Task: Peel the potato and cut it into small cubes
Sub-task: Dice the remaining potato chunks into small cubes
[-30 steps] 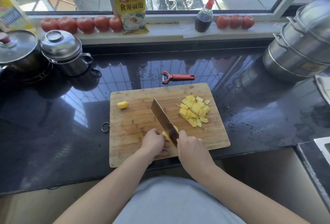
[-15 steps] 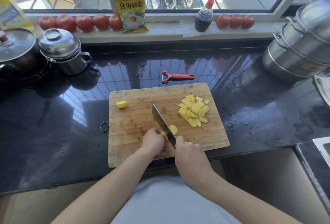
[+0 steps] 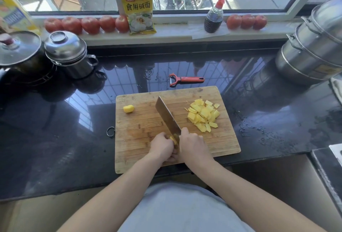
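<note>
On the wooden cutting board, my left hand holds a small yellow potato piece with curled fingers; most of the piece is hidden. My right hand grips the handle of a cleaver, whose blade slants up and to the left and sits against the potato piece. A pile of cut potato pieces lies on the right part of the board. One potato chunk sits alone near the board's upper left.
A red peeler lies on the black counter just behind the board. Steel pots stand at the back left and right. Tomatoes, a yellow packet and a sauce bottle line the windowsill. The counter is wet at the right.
The cleaver rose, came down through the potato piece, splitting off a slice, and now sits against the piece close to my left fingers. The split-off slice is no longer visible.
</note>
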A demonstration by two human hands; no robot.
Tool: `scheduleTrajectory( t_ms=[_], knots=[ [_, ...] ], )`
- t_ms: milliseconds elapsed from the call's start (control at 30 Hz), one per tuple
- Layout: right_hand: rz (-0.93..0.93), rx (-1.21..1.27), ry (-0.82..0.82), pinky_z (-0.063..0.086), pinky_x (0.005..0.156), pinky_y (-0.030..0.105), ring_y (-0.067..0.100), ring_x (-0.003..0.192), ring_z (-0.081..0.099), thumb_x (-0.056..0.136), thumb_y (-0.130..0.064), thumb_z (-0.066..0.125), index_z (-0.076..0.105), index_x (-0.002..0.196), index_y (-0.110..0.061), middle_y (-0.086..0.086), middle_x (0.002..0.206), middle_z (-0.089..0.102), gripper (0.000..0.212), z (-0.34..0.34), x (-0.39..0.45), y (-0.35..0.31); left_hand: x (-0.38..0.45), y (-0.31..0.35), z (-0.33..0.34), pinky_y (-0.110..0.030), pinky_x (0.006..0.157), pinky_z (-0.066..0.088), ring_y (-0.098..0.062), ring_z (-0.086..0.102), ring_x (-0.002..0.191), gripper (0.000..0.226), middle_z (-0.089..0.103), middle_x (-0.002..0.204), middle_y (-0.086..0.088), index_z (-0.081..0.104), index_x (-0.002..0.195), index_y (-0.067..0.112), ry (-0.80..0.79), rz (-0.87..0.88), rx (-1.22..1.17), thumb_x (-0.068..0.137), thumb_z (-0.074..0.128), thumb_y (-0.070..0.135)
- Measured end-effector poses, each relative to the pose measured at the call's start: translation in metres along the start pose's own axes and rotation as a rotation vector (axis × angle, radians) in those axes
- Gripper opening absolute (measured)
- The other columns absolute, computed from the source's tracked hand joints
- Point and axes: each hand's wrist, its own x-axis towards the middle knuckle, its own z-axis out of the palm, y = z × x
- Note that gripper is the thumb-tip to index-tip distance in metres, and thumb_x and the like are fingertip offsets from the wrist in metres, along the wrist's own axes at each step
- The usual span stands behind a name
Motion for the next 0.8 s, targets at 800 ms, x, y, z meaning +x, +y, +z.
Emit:
scheduleTrajectory(
  t_ms=[800],
  knots=[
    [-0.038,-0.189,-0.131,0.053,0.071,0.032,0.029,0.095,0.072,0.100,-0.002,0.041,0.045,0.111,-0.014,0.006,0.100,0.071,0.017,-0.015,-0.047,-0.007,0.006,-0.005,0.001,-0.039,0.054,0.062,-0.033,0.075,0.069,0.019,0.074,0.086,-0.020,0.061,0.101,0.009,0.025,0.035,0.034,0.100,0.042,0.008]
  ],
)
